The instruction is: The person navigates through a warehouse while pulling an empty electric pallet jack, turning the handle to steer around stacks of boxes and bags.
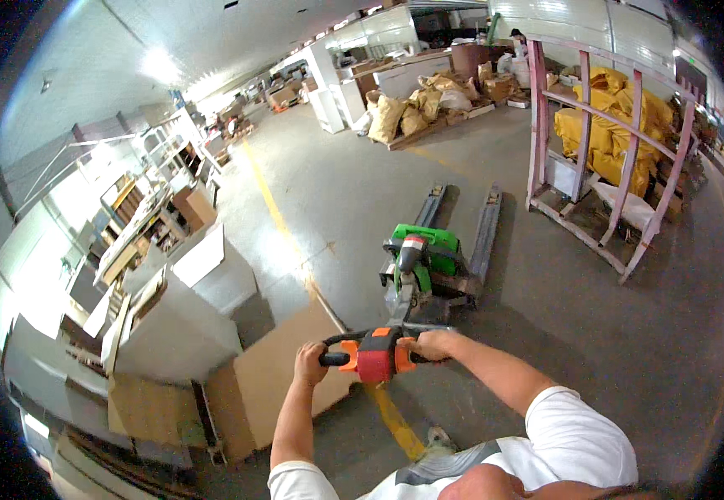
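An electric pallet jack [441,245] with a green body stands in front of me, its two bare forks [485,233] pointing away. Its tiller handle [374,363], red, black and orange, tilts back towards my body. My left hand [310,364] is closed at the left side of the handle's grip loop. On the opposite side, my right hand [430,343] wraps around the grip next to the orange control; some of its fingers are hidden behind the handle.
A pinkish metal frame rack [628,167] stands right, by yellow wrapped bundles [595,133]. Yellowish sacks [412,112] sit on a pallet ahead. Cardboard sheets [274,375] and a white carton [178,325] lie left, beside a yellow floor line [270,204]. A person [518,37] is far back.
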Motion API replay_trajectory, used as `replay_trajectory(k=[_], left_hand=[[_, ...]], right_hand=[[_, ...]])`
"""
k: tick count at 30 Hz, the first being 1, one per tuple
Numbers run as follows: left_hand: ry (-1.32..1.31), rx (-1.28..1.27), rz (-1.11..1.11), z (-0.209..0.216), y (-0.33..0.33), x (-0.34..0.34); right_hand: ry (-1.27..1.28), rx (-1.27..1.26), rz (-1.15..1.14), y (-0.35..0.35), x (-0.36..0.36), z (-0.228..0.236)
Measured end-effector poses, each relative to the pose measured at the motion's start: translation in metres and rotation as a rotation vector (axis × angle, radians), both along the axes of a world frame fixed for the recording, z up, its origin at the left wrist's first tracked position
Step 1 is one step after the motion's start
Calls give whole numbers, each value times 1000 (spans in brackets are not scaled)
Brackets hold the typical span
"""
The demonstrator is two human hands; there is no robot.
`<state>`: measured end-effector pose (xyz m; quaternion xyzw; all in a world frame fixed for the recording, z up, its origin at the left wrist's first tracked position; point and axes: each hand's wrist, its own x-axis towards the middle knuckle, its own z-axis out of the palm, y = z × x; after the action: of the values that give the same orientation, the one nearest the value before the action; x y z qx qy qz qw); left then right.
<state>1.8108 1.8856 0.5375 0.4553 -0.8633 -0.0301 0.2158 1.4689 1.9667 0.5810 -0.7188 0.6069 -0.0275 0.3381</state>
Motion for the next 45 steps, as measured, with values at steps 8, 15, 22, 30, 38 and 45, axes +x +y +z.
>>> replay_trajectory(k=[8, 15, 22, 30, 38, 45], left_hand=[[85, -34, -102, 8, -105, -57], [138, -16, -144, -12, -229, -38], [211, 33, -213, -24, -323, -128], [147, 1, -245, -33, -505, -208], [121, -20, -347, -39, -639, -326], [149, 7, -452, -27, -694, -420]], right_hand=[[-22, 225, -112, -88, -48, 26], [-112, 170, -48, -178, -36, 2], [-58, 52, -208, -257, -103, -20], [-11, 70, -255, -398, -172, -14], [-18, 85, -455, -501, -258, -6], [66, 22, -561, -551, -345, 5]])
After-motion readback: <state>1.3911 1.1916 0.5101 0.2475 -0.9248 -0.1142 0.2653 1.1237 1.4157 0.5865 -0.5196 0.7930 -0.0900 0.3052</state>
